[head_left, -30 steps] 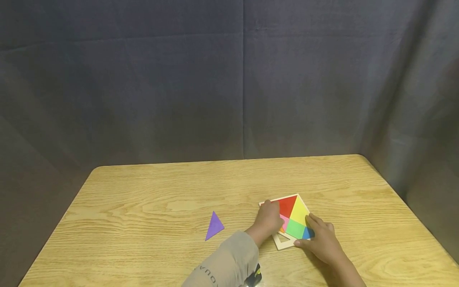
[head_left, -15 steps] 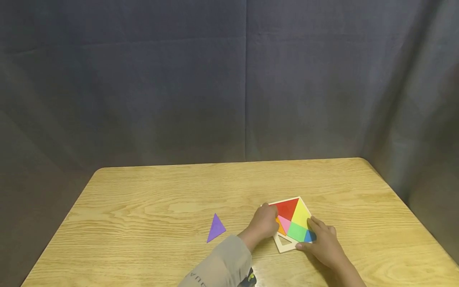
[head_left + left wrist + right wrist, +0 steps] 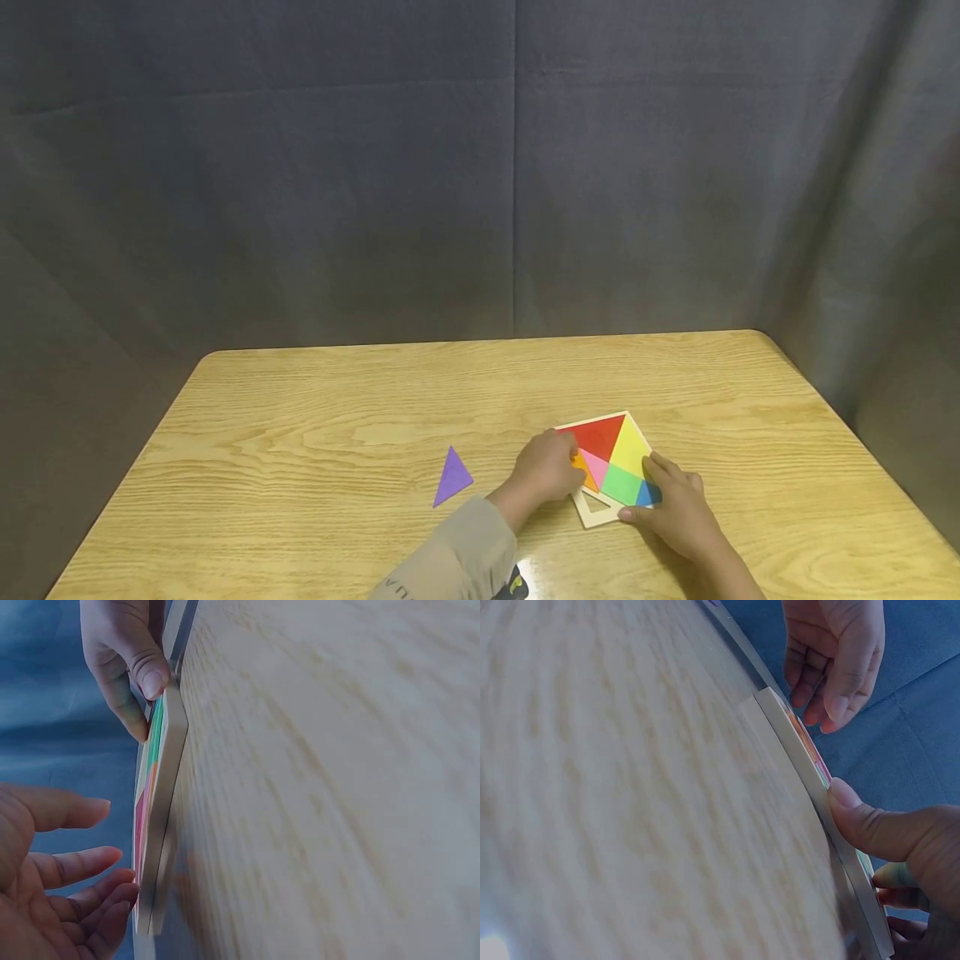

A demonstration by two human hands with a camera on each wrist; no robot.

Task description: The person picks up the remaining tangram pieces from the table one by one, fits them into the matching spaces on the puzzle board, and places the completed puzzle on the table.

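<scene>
A tangram board [image 3: 592,517] with a pale wooden frame lies on the table, right of the middle. In it sit a red triangle [image 3: 600,433], a yellow triangle [image 3: 630,450], and pink, orange, green and blue pieces. A triangular recess at its near corner shows bare wood colour. My right hand [image 3: 678,508] grips the board's right corner, thumb on the near edge and fingers across the top. My left hand [image 3: 547,467] is at the board's left side; in the left wrist view its thumb stands apart and its loosely bent fingertips reach the board's edge.
A purple triangle [image 3: 453,477] lies flat on the wooden table [image 3: 300,467], left of the left hand. A small black object [image 3: 513,583] with a yellow mark shows beside the left sleeve. A dark curtain [image 3: 375,208] hangs behind the table.
My left hand has drawn slightly left and toward me, baring more of the red and orange pieces. The right hand keeps its hold. The view has shifted a little.
</scene>
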